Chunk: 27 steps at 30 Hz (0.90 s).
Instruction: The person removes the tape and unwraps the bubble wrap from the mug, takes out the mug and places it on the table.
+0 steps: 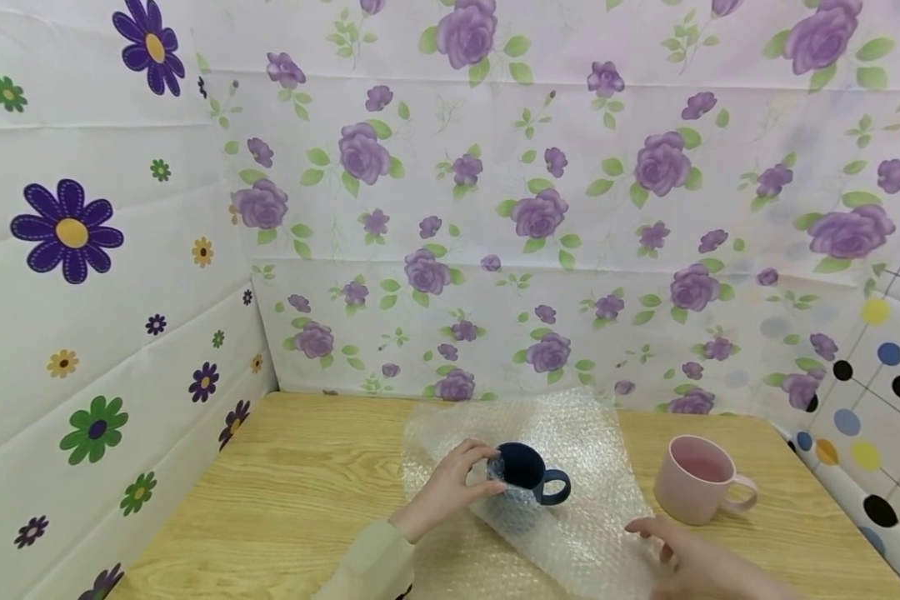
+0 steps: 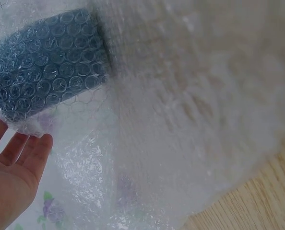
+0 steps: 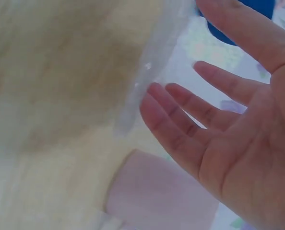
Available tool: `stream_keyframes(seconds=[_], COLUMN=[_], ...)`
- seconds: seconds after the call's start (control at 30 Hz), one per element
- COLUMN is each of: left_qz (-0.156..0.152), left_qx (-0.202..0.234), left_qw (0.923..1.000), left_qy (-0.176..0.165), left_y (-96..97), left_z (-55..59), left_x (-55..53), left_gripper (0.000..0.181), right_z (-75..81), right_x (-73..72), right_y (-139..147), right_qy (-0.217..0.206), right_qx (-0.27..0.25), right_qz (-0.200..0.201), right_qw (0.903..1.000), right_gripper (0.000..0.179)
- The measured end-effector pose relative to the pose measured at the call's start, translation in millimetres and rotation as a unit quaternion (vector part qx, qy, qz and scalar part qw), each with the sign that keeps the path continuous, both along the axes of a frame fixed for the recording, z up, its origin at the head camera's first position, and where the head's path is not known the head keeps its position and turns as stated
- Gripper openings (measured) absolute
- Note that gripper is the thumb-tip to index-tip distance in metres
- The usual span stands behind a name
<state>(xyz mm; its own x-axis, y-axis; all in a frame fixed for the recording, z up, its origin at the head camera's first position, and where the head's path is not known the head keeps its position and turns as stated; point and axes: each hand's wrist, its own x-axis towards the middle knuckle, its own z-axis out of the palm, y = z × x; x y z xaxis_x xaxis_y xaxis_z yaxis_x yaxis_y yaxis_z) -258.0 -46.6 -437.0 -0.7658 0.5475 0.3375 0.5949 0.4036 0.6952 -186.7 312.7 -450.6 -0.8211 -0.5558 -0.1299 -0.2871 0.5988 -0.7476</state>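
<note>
A dark blue mug (image 1: 522, 468) sits on a sheet of bubble wrap (image 1: 581, 450), its handle pointing right. One flap of the wrap is folded over the mug's near side, and bubbles cover the mug's wall (image 2: 49, 60) in the left wrist view. My left hand (image 1: 456, 482) grips the mug's left side through the wrap, thumb in front and fingers at the rim. My right hand (image 1: 686, 557) hovers beside the wrap's right edge with fingers spread and relaxed; the right wrist view shows its palm (image 3: 257, 158) holding nothing.
A pink mug (image 1: 693, 482) stands on the wooden table (image 1: 330, 475) right of the wrap, just beyond my right hand. Flower-printed cloth walls (image 1: 420, 208) close off the back and left, and a dotted cloth (image 1: 881, 408) the right.
</note>
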Motion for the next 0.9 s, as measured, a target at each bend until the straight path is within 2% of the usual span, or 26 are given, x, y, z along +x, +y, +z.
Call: stream_keyframes(seconds=[0.07,0.2,0.47,0.57,0.67,0.9], left_qz=[0.000,-0.001,-0.002,-0.003,-0.002,0.000], left_qx=[0.001,0.002,0.001,0.001,0.000,-0.003], left_qw=[1.0000,1.0000,1.0000,1.0000,1.0000,1.0000], left_qy=[-0.003,-0.007,-0.003,-0.003,-0.002,0.001], left_y=[0.2,0.6,0.9,0.9,0.7,0.5], left_z=[0.4,0.9,0.5,0.4,0.4,0.6], left_x=[0.1,0.2,-0.2,-0.4,0.0,0.7], left_gripper=[0.048,0.048,0.047,0.047,0.047,0.047], right_z=[4.9,15.2,36.5,41.4,46.4,61.7], right_x=[-0.7,-3.9,-11.0,-13.4,-16.5,-25.3], right_y=[-0.1,-1.8,-11.7,-15.6,-20.6,-39.8], right_qy=[0.031,0.147,0.221,0.236,0.231,0.188], right_qx=[-0.015,-0.029,-0.027,-0.021,-0.012,-0.001], right_qz=[0.010,0.049,0.055,0.049,0.042,0.021], right_qw=[0.9994,0.9875,0.9734,0.9704,0.9720,0.9820], right_gripper=[0.061,0.052,0.037,0.036,0.036,0.033])
